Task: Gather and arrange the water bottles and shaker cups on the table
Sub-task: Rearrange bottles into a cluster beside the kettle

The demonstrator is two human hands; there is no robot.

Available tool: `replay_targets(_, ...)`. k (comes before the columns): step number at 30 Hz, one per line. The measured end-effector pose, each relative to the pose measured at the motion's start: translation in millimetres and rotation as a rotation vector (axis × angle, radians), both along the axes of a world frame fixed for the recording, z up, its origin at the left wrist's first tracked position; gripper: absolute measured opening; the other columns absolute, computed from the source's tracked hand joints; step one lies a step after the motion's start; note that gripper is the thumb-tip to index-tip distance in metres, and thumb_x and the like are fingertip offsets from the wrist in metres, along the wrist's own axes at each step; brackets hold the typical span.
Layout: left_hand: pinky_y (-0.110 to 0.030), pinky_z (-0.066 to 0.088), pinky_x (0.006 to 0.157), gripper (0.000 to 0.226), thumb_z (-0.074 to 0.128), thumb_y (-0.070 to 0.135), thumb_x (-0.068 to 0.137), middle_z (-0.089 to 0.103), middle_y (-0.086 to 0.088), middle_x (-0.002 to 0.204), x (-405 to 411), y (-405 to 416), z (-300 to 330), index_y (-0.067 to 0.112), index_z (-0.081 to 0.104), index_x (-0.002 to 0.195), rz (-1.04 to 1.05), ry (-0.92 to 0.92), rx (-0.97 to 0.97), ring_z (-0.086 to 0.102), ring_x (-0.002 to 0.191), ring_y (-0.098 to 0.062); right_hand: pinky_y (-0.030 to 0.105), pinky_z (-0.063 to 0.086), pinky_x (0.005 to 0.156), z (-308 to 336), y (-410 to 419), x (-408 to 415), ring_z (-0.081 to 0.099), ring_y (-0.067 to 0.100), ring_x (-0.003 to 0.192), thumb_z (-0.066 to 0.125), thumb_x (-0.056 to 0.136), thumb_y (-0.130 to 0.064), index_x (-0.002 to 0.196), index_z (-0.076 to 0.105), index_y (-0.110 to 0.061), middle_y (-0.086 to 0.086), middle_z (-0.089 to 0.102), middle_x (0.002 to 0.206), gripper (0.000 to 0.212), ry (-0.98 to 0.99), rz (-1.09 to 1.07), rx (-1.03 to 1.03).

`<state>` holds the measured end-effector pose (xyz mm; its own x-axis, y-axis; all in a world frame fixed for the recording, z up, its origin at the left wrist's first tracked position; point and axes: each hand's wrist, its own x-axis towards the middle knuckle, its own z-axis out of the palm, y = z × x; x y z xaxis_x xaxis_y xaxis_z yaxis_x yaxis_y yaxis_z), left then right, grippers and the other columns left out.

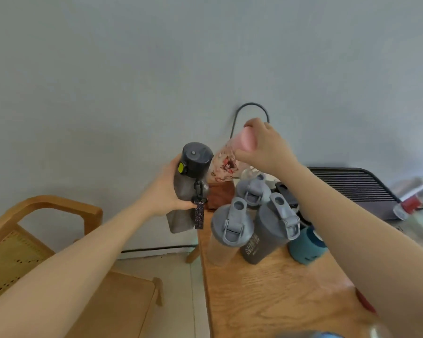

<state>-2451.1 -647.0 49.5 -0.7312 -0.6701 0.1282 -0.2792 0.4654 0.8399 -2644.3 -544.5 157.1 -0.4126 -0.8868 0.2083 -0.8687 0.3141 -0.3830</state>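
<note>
Grey plastic fills your left hand (167, 191): your fingers are wrapped tight around the dark grey bottle (189, 186) with the yellow button, and you hold it in the air at the middle of the frame, just off the left edge of the wooden table (279, 289). Your right hand (261, 145) is closed on the pink cap of the flowery bottle (224, 164), which sits just right of the grey one, near the wall. Three grey shaker cups (231, 230) stand close together below your right arm, and a blue bottle (307, 247) is right of them. It looks like you are in the gathering step, bringing two bottles at once. Next you need to set both down upright beside the shaker cups, slowly, so nothing tips over.
</note>
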Motion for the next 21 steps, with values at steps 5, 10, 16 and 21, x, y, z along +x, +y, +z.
replay_targets(5,-0.029,0.044,0.092,0.106,0.079,0.037,0.04,0.05,0.001,0.12,-44,0,-3,0.017,0.028,0.131,-0.1,0.097,0.126,0.051,0.11,-0.013,0.033,0.042,0.075,-11,47,-20,0.049,0.02,0.097,0.065,0.078,-0.035,0.128,0.038,-0.019,0.008,0.05,0.123,0.059,-0.171,-0.234,-0.387)
replay_targets(10,-0.002,0.037,0.074,0.077,0.083,0.019,0.052,0.047,0.02,0.101,-72,10,-12,0.033,0.033,0.109,-0.161,0.097,0.151,0.045,0.091,0.014,0.033,0.044,0.072,-11,88,-35,0.052,0.018,0.092,0.06,0.077,-0.042,0.126,0.04,-0.02,0.001,0.052,0.11,0.057,-0.127,-0.348,-0.523)
replay_targets(16,-0.004,0.039,0.071,0.074,0.077,0.024,0.053,0.051,0.008,0.101,-81,19,-30,0.025,0.035,0.114,-0.153,0.058,0.25,0.05,0.09,0.0,0.035,0.044,0.071,5,145,-58,0.053,0.022,0.088,0.049,0.065,-0.056,0.122,0.045,-0.021,-0.003,0.052,0.101,0.067,0.019,-0.39,-0.416)
replay_targets(21,-0.041,0.043,0.092,0.051,0.068,0.022,0.08,0.05,0.0,0.114,-76,12,-26,0.034,0.034,0.116,-0.134,-0.084,0.501,0.047,0.107,-0.021,0.033,0.039,0.069,-1,179,-71,0.049,0.022,0.082,0.041,0.062,-0.061,0.12,0.046,-0.015,0.0,0.05,0.095,0.074,0.164,-0.35,-0.198)
